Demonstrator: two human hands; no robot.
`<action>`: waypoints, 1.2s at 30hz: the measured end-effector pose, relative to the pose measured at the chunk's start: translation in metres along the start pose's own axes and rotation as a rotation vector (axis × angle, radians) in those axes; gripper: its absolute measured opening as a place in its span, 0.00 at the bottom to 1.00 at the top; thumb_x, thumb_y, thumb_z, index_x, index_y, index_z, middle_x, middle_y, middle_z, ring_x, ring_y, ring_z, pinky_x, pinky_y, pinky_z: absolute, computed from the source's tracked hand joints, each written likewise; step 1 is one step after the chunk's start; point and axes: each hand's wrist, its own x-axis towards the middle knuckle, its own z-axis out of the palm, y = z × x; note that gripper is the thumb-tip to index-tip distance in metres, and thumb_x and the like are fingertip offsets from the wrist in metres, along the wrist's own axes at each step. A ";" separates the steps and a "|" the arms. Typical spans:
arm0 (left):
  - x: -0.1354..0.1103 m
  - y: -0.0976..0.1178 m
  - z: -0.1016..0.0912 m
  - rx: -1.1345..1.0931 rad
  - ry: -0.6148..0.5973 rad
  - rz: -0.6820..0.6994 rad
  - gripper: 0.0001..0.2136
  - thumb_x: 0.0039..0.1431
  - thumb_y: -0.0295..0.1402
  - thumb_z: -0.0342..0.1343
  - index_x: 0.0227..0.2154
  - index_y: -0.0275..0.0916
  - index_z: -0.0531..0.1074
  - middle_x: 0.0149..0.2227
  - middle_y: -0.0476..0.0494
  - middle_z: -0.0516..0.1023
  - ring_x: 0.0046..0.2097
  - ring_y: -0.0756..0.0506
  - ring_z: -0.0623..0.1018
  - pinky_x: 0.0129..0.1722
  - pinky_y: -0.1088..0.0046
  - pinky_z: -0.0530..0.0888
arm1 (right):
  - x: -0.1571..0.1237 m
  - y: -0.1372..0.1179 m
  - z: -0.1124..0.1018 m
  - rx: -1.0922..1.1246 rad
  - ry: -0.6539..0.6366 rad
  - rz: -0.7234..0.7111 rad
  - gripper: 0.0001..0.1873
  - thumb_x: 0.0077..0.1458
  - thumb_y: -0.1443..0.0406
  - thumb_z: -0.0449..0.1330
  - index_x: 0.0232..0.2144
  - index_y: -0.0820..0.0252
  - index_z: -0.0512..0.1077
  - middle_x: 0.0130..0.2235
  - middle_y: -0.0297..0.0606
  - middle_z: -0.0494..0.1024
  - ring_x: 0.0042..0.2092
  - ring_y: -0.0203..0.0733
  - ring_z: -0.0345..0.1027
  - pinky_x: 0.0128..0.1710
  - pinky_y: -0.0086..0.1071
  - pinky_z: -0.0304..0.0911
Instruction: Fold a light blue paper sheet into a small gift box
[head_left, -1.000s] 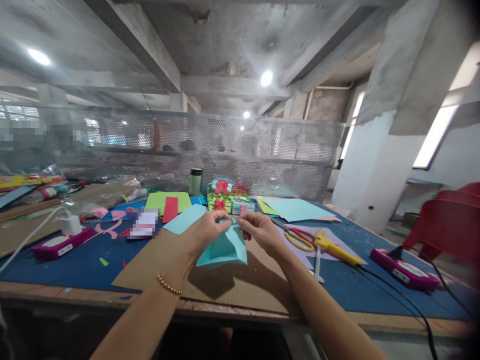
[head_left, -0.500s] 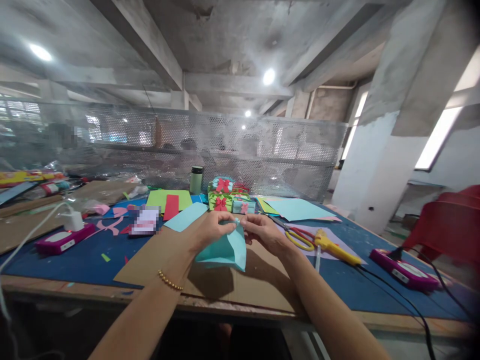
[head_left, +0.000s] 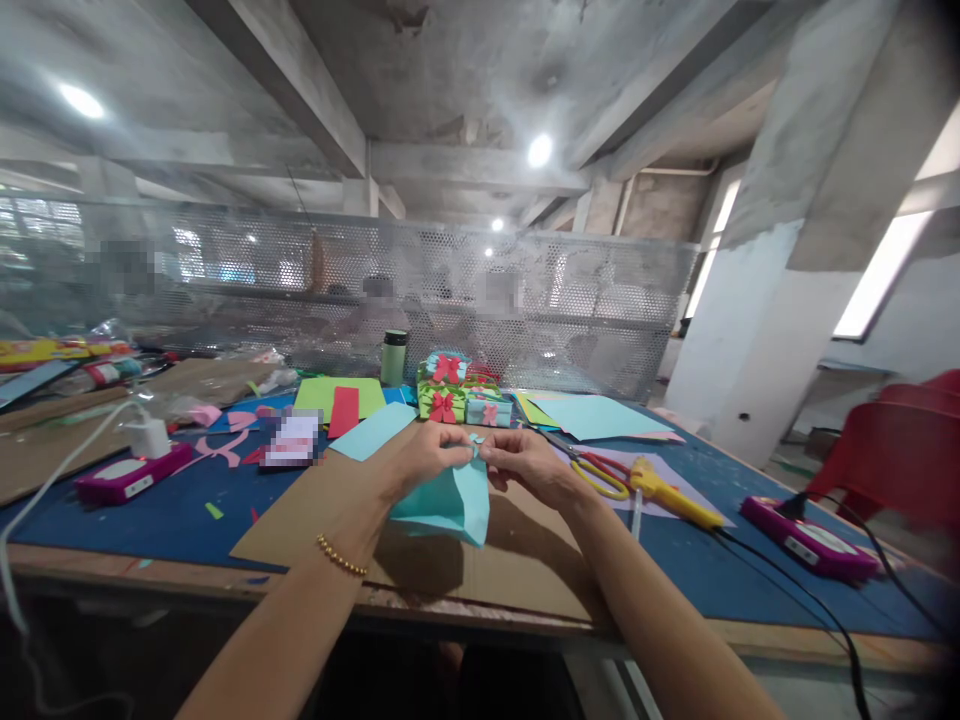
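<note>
A folded light-blue paper piece [head_left: 450, 505], shaped like a small bag or box, is held above a brown cardboard sheet [head_left: 315, 520]. My left hand [head_left: 429, 462] pinches its upper edge between thumb and fingers. Close beside it, my right hand [head_left: 525, 465] pinches the same paper near its top corner, where a small light-blue tip sticks up between the fingertips. The fingers hide part of that edge. Behind the hands stand small paper boxes [head_left: 442, 390] in green and blue with red and pink bows.
Right of the hands lie yellow-and-red-handled scissors [head_left: 600, 478] and a yellow glue gun [head_left: 675, 497] with a black cable. Purple power strips [head_left: 806, 540] sit at both sides. Coloured paper sheets [head_left: 607, 415], a green bottle [head_left: 393, 358] and pink scraps [head_left: 225, 447] lie about the blue tabletop.
Both hands keep their pinch on the light-blue paper. Its lower right side has swung slightly left, and the small tip between the fingertips shows a little more.
</note>
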 end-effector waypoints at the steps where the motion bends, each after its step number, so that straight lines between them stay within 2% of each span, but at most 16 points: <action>1: 0.000 -0.001 0.000 0.011 -0.004 0.010 0.09 0.49 0.37 0.56 0.24 0.35 0.73 0.22 0.51 0.68 0.26 0.51 0.63 0.27 0.75 0.59 | 0.000 0.000 0.000 -0.013 0.004 -0.002 0.18 0.52 0.53 0.66 0.25 0.63 0.71 0.21 0.31 0.71 0.22 0.31 0.64 0.23 0.26 0.58; 5: 0.002 -0.005 -0.001 0.055 0.026 0.037 0.10 0.50 0.38 0.55 0.23 0.35 0.72 0.22 0.52 0.66 0.27 0.51 0.62 0.28 0.75 0.59 | 0.002 0.000 0.000 -0.081 0.040 -0.059 0.19 0.55 0.52 0.63 0.26 0.62 0.72 0.21 0.32 0.71 0.22 0.32 0.64 0.23 0.26 0.58; 9: 0.006 -0.012 0.000 0.073 0.146 0.037 0.10 0.48 0.39 0.54 0.22 0.36 0.71 0.21 0.53 0.64 0.27 0.51 0.62 0.28 0.75 0.59 | 0.005 -0.001 0.005 -0.150 0.129 -0.147 0.15 0.51 0.55 0.65 0.32 0.61 0.72 0.23 0.30 0.70 0.22 0.32 0.63 0.22 0.26 0.58; 12: 0.010 -0.016 0.001 0.071 0.223 0.018 0.10 0.46 0.39 0.54 0.20 0.36 0.69 0.20 0.53 0.63 0.27 0.51 0.62 0.27 0.75 0.59 | 0.006 -0.003 0.010 -0.396 0.259 -0.262 0.09 0.51 0.61 0.65 0.33 0.60 0.72 0.25 0.29 0.70 0.24 0.32 0.61 0.24 0.26 0.57; 14: 0.011 -0.018 0.001 0.066 0.230 0.010 0.10 0.45 0.39 0.54 0.19 0.36 0.69 0.21 0.53 0.63 0.27 0.51 0.62 0.26 0.75 0.59 | 0.005 -0.006 0.014 -0.579 0.322 -0.331 0.05 0.52 0.64 0.63 0.32 0.60 0.73 0.24 0.30 0.69 0.25 0.32 0.60 0.25 0.26 0.56; 16: 0.012 -0.018 0.002 0.057 0.225 0.002 0.10 0.44 0.39 0.55 0.19 0.35 0.70 0.21 0.52 0.64 0.27 0.51 0.62 0.27 0.75 0.59 | 0.003 -0.009 0.017 -0.669 0.346 -0.375 0.03 0.54 0.65 0.62 0.31 0.60 0.73 0.25 0.31 0.70 0.26 0.33 0.60 0.25 0.27 0.55; 22: 0.010 -0.017 0.002 0.004 0.207 0.002 0.12 0.44 0.40 0.55 0.21 0.35 0.71 0.23 0.50 0.67 0.28 0.50 0.65 0.28 0.75 0.62 | 0.000 -0.012 0.022 -0.743 0.376 -0.431 0.05 0.56 0.69 0.59 0.31 0.61 0.76 0.23 0.32 0.72 0.25 0.33 0.61 0.26 0.27 0.56; 31: 0.011 -0.020 0.003 -0.015 0.214 0.006 0.11 0.45 0.39 0.55 0.22 0.34 0.71 0.23 0.51 0.67 0.27 0.50 0.65 0.28 0.75 0.62 | -0.002 -0.012 0.024 -0.801 0.424 -0.486 0.07 0.58 0.68 0.58 0.31 0.60 0.76 0.25 0.34 0.74 0.27 0.35 0.63 0.29 0.28 0.59; 36: 0.014 -0.025 0.003 -0.012 0.239 0.031 0.11 0.45 0.38 0.56 0.19 0.35 0.70 0.21 0.52 0.66 0.27 0.51 0.65 0.29 0.75 0.60 | -0.002 -0.013 0.026 -0.808 0.393 -0.553 0.08 0.60 0.66 0.58 0.35 0.59 0.78 0.32 0.38 0.74 0.31 0.36 0.64 0.32 0.29 0.60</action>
